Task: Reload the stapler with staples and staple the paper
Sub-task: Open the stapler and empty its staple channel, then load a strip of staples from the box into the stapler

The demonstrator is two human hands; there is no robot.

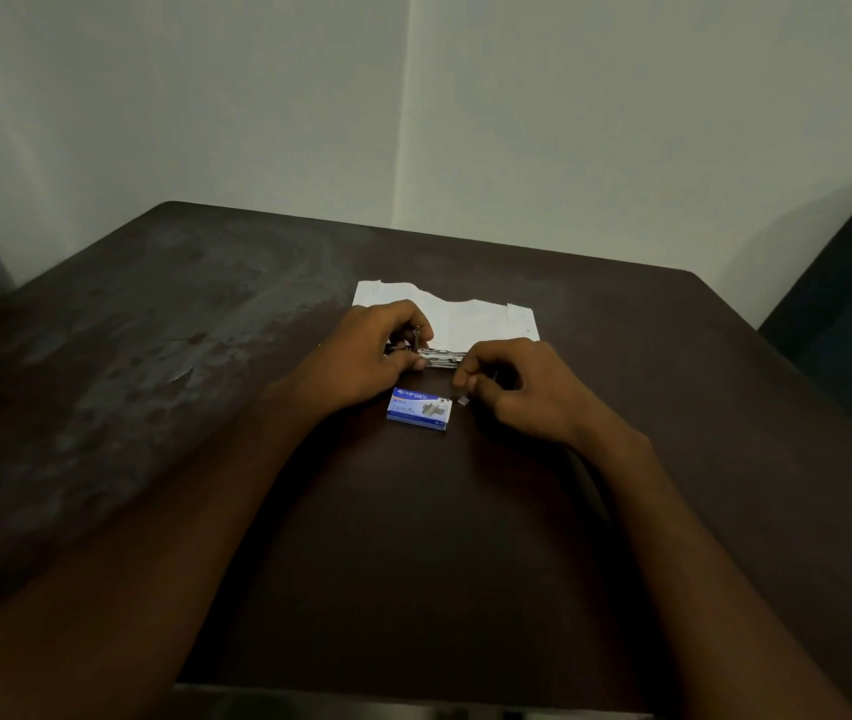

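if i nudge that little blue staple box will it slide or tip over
The blue staple box lies flat on its broad face on the table, so a nudge would probably slide it, not tip it. Flat sides: it shouldn't roll. Small and cardboard, it's likely light, though staples inside could add weight.

We see the stapler (pixel 436 357), slim and silvery, lying crosswise with its top swung open. The left hand (pixel 366 356) grips its left end, and the right hand's (pixel 509 387) curled fingers (pixel 468 379) sit at its right end. Behind it, we've got the white paper (pixel 470 319) flat on the surface, far edge ragged. Nearer to us, the blue-and-white staple box (pixel 419 409) lies flat, and just right of it there's a small pale bit (pixel 462 401), too tiny to identify.
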